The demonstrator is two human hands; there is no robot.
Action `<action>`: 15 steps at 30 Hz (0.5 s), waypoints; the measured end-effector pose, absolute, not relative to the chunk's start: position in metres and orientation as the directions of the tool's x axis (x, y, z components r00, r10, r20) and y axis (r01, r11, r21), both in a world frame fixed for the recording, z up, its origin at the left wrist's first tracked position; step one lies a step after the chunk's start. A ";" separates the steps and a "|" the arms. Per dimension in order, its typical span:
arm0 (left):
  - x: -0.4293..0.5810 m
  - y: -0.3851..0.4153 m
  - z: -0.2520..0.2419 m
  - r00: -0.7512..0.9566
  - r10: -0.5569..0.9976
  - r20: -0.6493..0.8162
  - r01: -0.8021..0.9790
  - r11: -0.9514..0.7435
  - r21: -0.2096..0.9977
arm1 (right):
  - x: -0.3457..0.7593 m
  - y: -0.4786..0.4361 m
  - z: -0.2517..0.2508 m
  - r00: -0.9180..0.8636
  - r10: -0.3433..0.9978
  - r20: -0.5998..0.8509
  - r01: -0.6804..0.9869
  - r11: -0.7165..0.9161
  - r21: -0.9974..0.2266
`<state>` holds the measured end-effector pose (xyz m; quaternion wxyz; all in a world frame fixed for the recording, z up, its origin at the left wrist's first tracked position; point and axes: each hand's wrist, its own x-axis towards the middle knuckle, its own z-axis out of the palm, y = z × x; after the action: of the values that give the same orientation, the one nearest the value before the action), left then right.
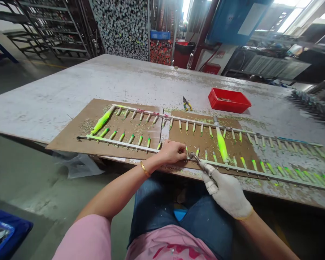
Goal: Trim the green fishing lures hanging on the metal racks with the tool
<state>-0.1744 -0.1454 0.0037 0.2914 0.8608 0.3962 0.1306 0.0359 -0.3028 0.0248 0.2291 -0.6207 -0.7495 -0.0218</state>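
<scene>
A long ladder-like metal frame point(130, 144) lies over cardboard, with small white pieces tipped green and yellow along both rails. Two thick neon-yellow crossbars point(222, 144) join the rails. My bare left hand point(173, 151) rests at the near rail, its fingers pinched together; whatever they grip is hidden. In my right hand point(224, 189), which wears a white glove with wrapped fingertips, is a pair of metal pliers point(196, 157). Their head touches or nearly touches the near rail, just right of my left fingers.
Beyond the frame lie yellow-and-black cutters point(187, 104) and a red plastic bin point(229, 100). Brown cardboard point(70, 137) covers part of the worn white table point(130, 79), strewn with greenish scraps. Spiky dark pieces point(314, 106) are heaped at right. A blue crate point(8, 231) stands lower left.
</scene>
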 end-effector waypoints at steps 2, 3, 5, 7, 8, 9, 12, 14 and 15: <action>-0.175 -0.145 0.004 0.660 0.751 -0.014 0.604 -0.519 0.605 | 0.037 -0.301 0.025 -0.101 0.934 0.344 0.920 0.219 -0.324; -0.175 -0.145 0.004 0.663 0.749 -0.012 0.600 -0.522 0.606 | 0.038 -0.300 0.025 -0.066 0.921 0.383 0.905 0.217 -0.366; -0.175 -0.145 0.005 0.662 0.749 -0.007 0.593 -0.519 0.616 | 0.038 -0.300 0.025 -0.035 0.895 0.444 0.893 0.227 -0.388; -0.175 -0.145 0.007 0.656 0.754 -0.009 0.593 -0.509 0.624 | 0.037 -0.299 0.022 -0.090 0.904 0.417 0.909 0.246 -0.337; -0.175 -0.146 0.008 0.653 0.757 -0.011 0.597 -0.506 0.623 | 0.037 -0.299 0.021 -0.126 0.918 0.375 0.914 0.255 -0.316; -0.176 -0.146 0.009 0.652 0.758 -0.013 0.602 -0.507 0.617 | 0.036 -0.300 0.021 -0.148 0.927 0.345 0.915 0.261 -0.308; -0.176 -0.148 0.011 0.653 0.758 0.002 0.611 -0.527 0.590 | 0.037 -0.302 0.023 -0.091 0.892 0.442 0.890 0.271 -0.366; -0.176 -0.147 0.011 0.650 0.760 0.022 0.609 -0.537 0.583 | 0.037 -0.303 0.026 -0.056 0.871 0.488 0.885 0.270 -0.380; -0.176 -0.147 0.010 0.647 0.762 0.028 0.608 -0.538 0.584 | 0.037 -0.303 0.027 -0.069 0.884 0.462 0.892 0.262 -0.369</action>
<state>-0.1762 -0.1466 0.0100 0.2731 0.8654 0.3956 0.1410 0.0366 -0.3032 0.0271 0.3108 -0.6074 -0.7310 -0.0059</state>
